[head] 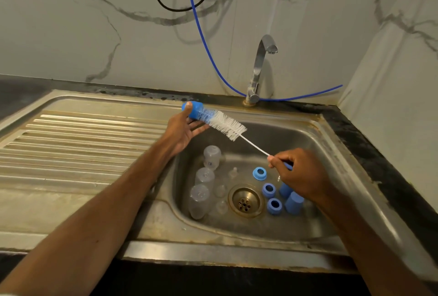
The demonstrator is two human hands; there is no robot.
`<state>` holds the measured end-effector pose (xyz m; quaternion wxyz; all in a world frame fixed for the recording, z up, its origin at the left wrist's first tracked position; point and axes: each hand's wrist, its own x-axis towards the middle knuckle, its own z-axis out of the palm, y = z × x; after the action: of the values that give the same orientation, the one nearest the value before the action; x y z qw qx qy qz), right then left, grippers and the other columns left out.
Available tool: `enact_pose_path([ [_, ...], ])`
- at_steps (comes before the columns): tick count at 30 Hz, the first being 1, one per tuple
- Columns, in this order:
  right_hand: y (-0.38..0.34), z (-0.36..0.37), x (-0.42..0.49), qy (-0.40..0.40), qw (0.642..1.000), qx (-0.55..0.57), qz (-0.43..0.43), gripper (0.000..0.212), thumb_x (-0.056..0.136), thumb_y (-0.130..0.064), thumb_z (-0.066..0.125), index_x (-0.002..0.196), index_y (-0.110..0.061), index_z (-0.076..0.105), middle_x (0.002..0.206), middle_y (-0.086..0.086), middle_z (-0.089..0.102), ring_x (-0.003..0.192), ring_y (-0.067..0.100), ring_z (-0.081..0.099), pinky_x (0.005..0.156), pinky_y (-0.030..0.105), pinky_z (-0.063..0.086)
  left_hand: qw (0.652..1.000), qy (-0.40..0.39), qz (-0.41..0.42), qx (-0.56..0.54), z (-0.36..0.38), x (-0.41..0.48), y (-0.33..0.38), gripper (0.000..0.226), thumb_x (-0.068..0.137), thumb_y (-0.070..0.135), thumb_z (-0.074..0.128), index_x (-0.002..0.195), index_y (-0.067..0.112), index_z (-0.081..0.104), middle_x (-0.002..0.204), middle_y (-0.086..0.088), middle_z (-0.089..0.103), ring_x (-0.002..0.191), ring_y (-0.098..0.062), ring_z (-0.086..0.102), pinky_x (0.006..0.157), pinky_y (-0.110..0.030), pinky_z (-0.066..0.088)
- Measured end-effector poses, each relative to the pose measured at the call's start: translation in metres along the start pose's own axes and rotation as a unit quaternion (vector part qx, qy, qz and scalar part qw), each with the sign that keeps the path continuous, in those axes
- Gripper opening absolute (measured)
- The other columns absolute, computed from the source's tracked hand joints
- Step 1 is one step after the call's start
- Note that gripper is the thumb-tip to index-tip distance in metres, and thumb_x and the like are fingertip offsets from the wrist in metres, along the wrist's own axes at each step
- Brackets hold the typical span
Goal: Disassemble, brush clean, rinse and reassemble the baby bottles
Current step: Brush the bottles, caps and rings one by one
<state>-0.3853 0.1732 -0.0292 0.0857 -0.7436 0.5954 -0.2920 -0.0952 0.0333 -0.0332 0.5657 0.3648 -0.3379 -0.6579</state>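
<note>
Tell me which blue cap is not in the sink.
The blue cap in the left hand, brush pushed into it; the other two caps sit in the sink.

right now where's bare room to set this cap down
The ribbed drainboard, left of the basin, is bare, nearest the left hand holding the blue cap. So is the basin's far floor below the tap. Crowded around the drain: clear bottles and teats to its left, blue rings and caps to its right, below the right hand gripping the brush.

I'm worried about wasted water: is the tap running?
No, no stream falls from the spout of the tap into the sink below it.
</note>
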Motion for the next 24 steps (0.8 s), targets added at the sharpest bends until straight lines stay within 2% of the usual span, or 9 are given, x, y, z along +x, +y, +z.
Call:
enact_pose_path([
  [2,0.002,-0.001,0.002,-0.008,0.999,0.004,0.033,0.042,0.086,-0.061,0.061,0.077,-0.021,0.07,0.061,-0.003,0.061,0.057,0.013,0.058,0.061,0.044,0.054,1.0,0.012,0.021,-0.001,-0.002,0.001,0.003,0.036,0.104,0.034,0.055,0.127,0.006,0.054,0.121,-0.019,0.068,0.11,-0.032,0.071,0.086,-0.038,0.062],
  [4,0.005,-0.006,0.002,0.021,0.996,0.046,0.073,0.026,0.081,-0.048,0.078,0.093,-0.027,0.07,0.069,-0.006,0.063,0.065,0.011,0.062,0.067,0.04,0.057,0.999,0.036,0.038,-0.002,-0.005,0.003,0.006,0.028,0.104,0.034,0.055,0.117,0.01,0.057,0.121,-0.02,0.067,0.109,-0.032,0.071,0.089,-0.04,0.062],
  [6,0.005,-0.01,0.001,0.084,0.992,0.045,0.081,0.02,0.08,-0.032,0.084,0.092,-0.027,0.069,0.073,-0.008,0.067,0.068,0.009,0.064,0.068,0.036,0.058,0.998,0.056,0.039,-0.002,-0.009,0.005,0.007,0.03,0.104,0.035,0.056,0.12,0.01,0.056,0.122,-0.022,0.067,0.108,-0.033,0.072,0.09,-0.042,0.061],
  [10,-0.008,-0.018,-0.003,0.107,0.989,0.087,0.047,0.008,0.087,-0.028,0.078,0.083,-0.022,0.074,0.069,-0.005,0.07,0.065,0.013,0.065,0.063,0.027,0.053,0.999,0.043,0.027,-0.007,-0.012,0.007,0.006,0.035,0.104,0.038,0.054,0.124,0.009,0.056,0.126,-0.021,0.067,0.11,-0.033,0.071,0.095,-0.045,0.059],
  [12,-0.012,-0.02,-0.005,0.072,0.991,0.109,0.039,0.021,0.095,-0.031,0.068,0.08,-0.019,0.075,0.061,-0.001,0.067,0.054,0.016,0.06,0.058,0.027,0.049,0.999,0.04,0.03,0.01,-0.014,0.007,0.005,0.042,0.103,0.038,0.055,0.131,0.008,0.053,0.129,-0.02,0.066,0.112,-0.032,0.07,0.099,-0.047,0.056],
  [15,-0.011,-0.02,-0.005,-0.008,0.981,0.171,0.092,0.042,0.102,-0.039,0.054,0.072,-0.015,0.071,0.047,0.0,0.046,0.042,0.011,0.039,0.047,0.022,0.037,0.999,0.047,0.021,0.01,-0.013,0.007,0.007,0.052,0.102,0.04,0.057,0.14,0.005,0.048,0.13,-0.019,0.065,0.11,-0.032,0.071,0.099,-0.049,0.056],
  [18,-0.01,-0.019,-0.004,-0.049,0.963,0.227,0.134,0.041,0.092,-0.05,0.061,0.08,-0.013,0.074,0.052,0.0,0.052,0.047,0.012,0.045,0.05,0.02,0.042,0.999,0.046,0.018,-0.009,-0.009,0.007,0.008,0.056,0.102,0.038,0.058,0.143,0.003,0.043,0.131,-0.021,0.063,0.108,-0.034,0.073,0.097,-0.05,0.057],
  [21,-0.012,-0.023,-0.004,0.009,0.971,0.219,0.099,0.019,0.082,-0.031,0.082,0.088,-0.014,0.075,0.071,0.004,0.071,0.062,0.013,0.064,0.062,0.02,0.053,0.998,0.062,0.02,-0.022,-0.01,0.006,0.007,0.052,0.101,0.037,0.059,0.139,0.005,0.044,0.132,-0.022,0.061,0.108,-0.035,0.072,0.092,-0.048,0.06],
  [24,-0.012,-0.024,-0.005,0.061,0.988,0.125,0.065,0.018,0.091,-0.03,0.074,0.078,-0.018,0.075,0.06,0.001,0.067,0.053,0.008,0.059,0.057,0.019,0.048,0.999,0.036,0.006,-0.034,-0.01,0.003,0.008,0.052,0.103,0.04,0.055,0.14,0.005,0.046,0.133,-0.021,0.062,0.11,-0.034,0.071,0.083,-0.042,0.063],
])
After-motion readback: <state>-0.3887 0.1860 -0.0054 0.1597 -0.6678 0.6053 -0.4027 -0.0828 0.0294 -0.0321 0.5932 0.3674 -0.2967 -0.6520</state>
